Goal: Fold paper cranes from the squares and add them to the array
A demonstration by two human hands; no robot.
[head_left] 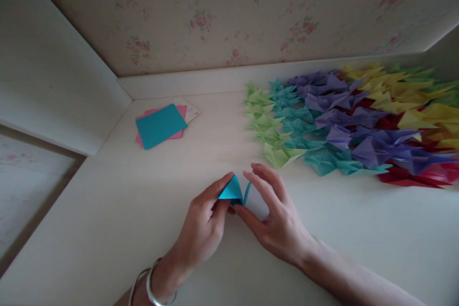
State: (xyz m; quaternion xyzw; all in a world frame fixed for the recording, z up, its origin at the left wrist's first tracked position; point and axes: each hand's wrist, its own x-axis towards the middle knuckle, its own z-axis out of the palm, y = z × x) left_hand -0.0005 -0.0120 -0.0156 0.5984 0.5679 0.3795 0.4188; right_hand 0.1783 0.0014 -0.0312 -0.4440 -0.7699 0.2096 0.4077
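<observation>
A partly folded piece of blue origami paper (231, 189) is held above the white table, between my two hands. My left hand (209, 215) is closed on its left part, thumb below and fingers above. At its right side, a narrow blue flap stands up close to the fingertips of my right hand (278, 210). The right thumb touches the paper's lower edge, while the index finger reaches over the flap. Part of the folded paper is hidden behind the fingers.
Rows of folded paper cranes (340, 124) in green, teal, purple, yellow and red cover the right side of the white table (107, 229). At the back left lies a small stack of blue and pink paper (161, 126). A floral wall (215, 19) borders the back.
</observation>
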